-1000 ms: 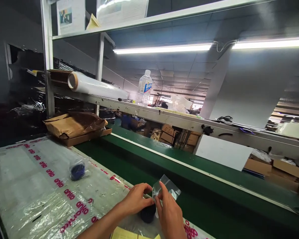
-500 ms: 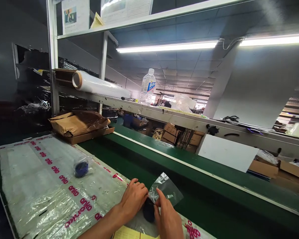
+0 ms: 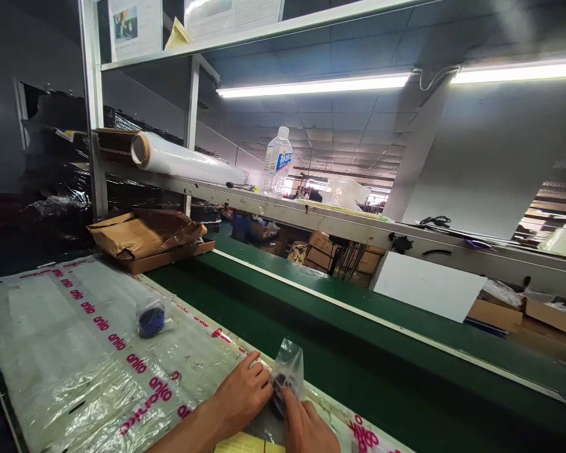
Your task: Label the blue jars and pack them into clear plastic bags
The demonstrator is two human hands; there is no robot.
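Low in the head view, a small clear plastic bag (image 3: 289, 355) stands up around a dark, rounded object (image 3: 278, 393). My right hand (image 3: 306, 423) is closed on the bag, its fingers pressed over the object. From the left, my left hand (image 3: 246, 387) grips the bag's near side; its fingers are curled and their tips are hidden. To the left lies a dark blue round item (image 3: 151, 321) in another clear bag. Under my hands is a yellow paper (image 3: 245, 443), partly cut off by the frame's lower edge.
Plastic sheeting printed in pink (image 3: 42, 327) covers the work surface. A green conveyor belt (image 3: 382, 371) runs beyond it. Brown paper lies in a cardboard tray (image 3: 170, 259) at the back left. The shelf above holds a film roll (image 3: 188, 157) and a bottle (image 3: 277, 162).
The plastic bag, spread out to the right before, now stands upright around the dark object. My right hand has moved down and left onto it. My left hand has shifted slightly left and down.
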